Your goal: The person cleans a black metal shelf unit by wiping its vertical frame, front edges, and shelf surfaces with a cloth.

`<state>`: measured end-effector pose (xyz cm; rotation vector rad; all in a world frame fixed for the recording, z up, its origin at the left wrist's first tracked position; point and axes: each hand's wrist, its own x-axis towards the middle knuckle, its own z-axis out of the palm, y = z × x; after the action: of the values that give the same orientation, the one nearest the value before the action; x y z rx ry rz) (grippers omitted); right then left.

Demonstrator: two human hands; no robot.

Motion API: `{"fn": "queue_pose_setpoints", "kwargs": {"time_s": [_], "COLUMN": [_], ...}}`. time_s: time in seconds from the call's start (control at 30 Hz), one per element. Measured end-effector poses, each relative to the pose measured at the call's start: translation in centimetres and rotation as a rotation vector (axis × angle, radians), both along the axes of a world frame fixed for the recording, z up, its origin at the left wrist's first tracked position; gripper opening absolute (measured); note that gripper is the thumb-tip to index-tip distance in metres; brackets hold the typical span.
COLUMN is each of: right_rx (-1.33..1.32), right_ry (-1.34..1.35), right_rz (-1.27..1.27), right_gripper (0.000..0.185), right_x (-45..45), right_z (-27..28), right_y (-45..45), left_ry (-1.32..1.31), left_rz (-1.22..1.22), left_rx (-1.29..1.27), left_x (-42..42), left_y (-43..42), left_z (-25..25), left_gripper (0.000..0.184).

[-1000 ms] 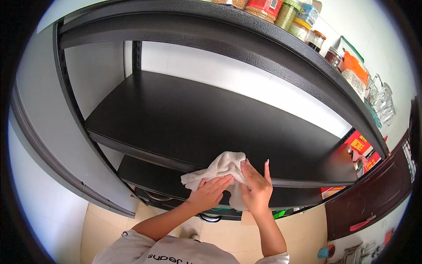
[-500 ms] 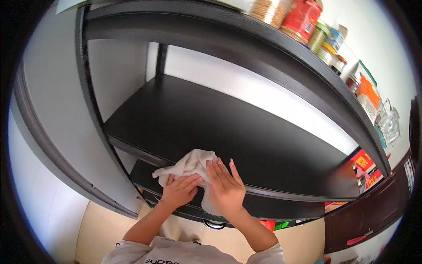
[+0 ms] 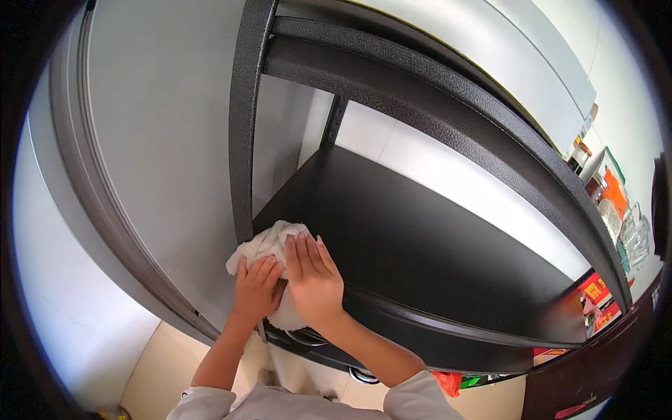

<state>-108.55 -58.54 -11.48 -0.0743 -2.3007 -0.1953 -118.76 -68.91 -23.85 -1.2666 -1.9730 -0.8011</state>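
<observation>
A white cloth (image 3: 269, 246) is bunched at the left front corner of the black shelf (image 3: 420, 259), beside the upright post (image 3: 245, 140). My left hand (image 3: 256, 288) grips the cloth's lower left part, fingers pressed on it. My right hand (image 3: 313, 280) lies on the cloth's right side, its fingers close together and pointing up. Part of the cloth hangs below, between my two hands. The palms' undersides are hidden.
A grey panel (image 3: 161, 140) stands left of the rack. An upper shelf beam (image 3: 420, 105) curves overhead, with jars and bags at its right end. Red boxes (image 3: 598, 290) sit at the far right. Below, a lower shelf (image 3: 448, 346) and a red bag (image 3: 448, 382) show.
Both hands have moved left along the shelf's front edge with the cloth, up to the left post. The view has shifted left, and most of the jars on top are now out of sight.
</observation>
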Motion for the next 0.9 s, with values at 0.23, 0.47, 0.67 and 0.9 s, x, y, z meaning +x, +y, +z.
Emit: {"fn": "queue_pose_setpoints", "kwargs": {"time_s": [0.23,0.47,0.67,0.9], "right_rx": [-0.005,-0.157,-0.169,-0.124], "right_ry": [-0.095,0.03,0.035,0.047], "right_rz": [0.158,0.133,-0.063,-0.282], "right_gripper": [0.046,0.039,0.044,0.044], "right_x": [3.3,14.5,28.5,38.7], "right_z": [1.0,0.3,0.7,0.8], "right_y": [2.0,6.6,12.7,16.7], "left_ry": [-0.256,-0.169,-0.13,-0.005], "left_rz": [0.002,-0.194,-0.394,-0.57], "left_rx": [0.199,0.094,-0.022,-0.174], "left_x": [7.0,15.6,27.4,35.3], "left_y": [4.2,8.7,15.0,19.1], "left_z": [-0.1,-0.6,0.3,1.1], "left_gripper": [0.066,0.071,0.063,0.069]}}
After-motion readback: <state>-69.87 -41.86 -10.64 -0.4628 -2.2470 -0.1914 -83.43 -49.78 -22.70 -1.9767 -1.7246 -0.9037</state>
